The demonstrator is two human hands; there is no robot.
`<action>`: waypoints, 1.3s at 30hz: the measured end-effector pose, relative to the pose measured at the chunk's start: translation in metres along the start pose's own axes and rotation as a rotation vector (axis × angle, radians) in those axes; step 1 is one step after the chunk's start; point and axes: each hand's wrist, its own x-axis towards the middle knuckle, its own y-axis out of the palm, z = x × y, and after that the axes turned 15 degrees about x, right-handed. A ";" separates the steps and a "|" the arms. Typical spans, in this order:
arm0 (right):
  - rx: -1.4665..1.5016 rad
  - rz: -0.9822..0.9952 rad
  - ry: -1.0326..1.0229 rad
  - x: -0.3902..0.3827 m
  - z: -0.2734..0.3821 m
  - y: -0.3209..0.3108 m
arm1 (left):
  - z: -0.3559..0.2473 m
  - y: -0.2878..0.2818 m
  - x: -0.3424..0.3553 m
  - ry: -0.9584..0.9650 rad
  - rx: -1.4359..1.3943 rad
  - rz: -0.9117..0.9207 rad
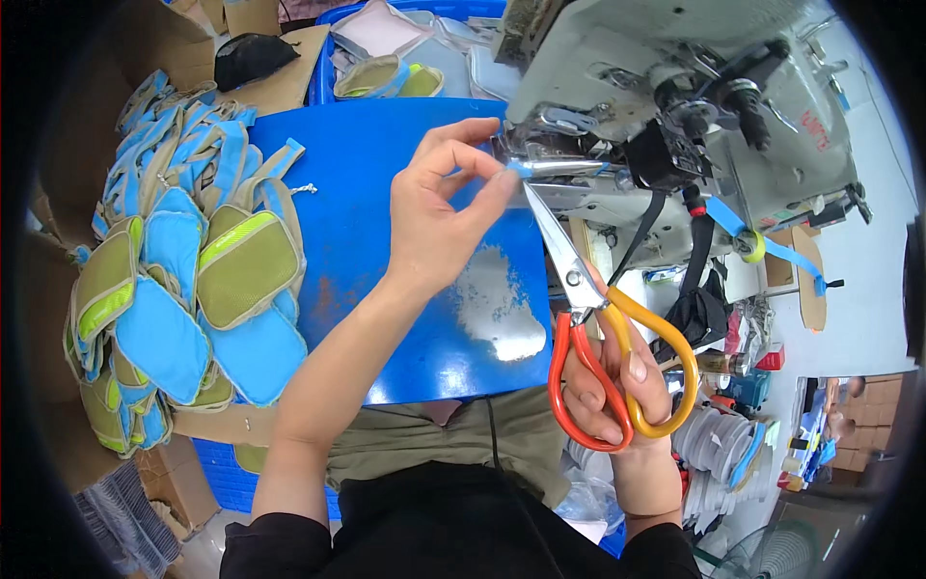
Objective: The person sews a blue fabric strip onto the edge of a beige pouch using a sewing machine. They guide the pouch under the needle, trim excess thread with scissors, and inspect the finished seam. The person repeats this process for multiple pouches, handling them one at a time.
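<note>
My left hand point(439, 207) is raised over the blue work surface, thumb and forefinger pinched on the end of a light-blue binding strip point(555, 168). That strip comes out of a metal guide on the sewing machine point(617, 106). In my right hand point(637, 376) is a pair of scissors point(571, 275), with one orange-red and one yellow handle loop. Fingers of that hand pass through the loops. The blades point up and away, with their tips just below the strip's end beside my left fingertips. Whether the blades touch the strip, I cannot tell.
To the left hangs a heap of blue and olive padded pieces point(162, 338) with straps, next to cardboard. A blue bin point(323, 72) with fabric pieces stands at the back. The blue work surface point(386, 357) has a worn patch. Another blue strip point(791, 256) feeds the machine at right.
</note>
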 end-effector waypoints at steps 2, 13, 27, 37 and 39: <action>0.049 -0.016 0.011 0.009 0.002 0.003 | -0.001 -0.001 0.003 -0.036 -0.010 0.022; -0.023 -0.141 -0.229 0.033 -0.055 0.042 | 0.009 0.003 0.009 -0.177 -0.385 0.085; -0.042 -0.117 -0.306 0.036 -0.067 0.030 | 0.008 0.011 0.005 -0.188 -0.388 0.068; -0.498 -0.160 -0.242 0.008 -0.089 -0.025 | -0.001 0.003 -0.003 -0.195 -0.249 -0.025; -0.792 -0.284 -0.159 0.014 -0.104 -0.068 | -0.015 -0.012 -0.026 -0.222 -0.131 -0.081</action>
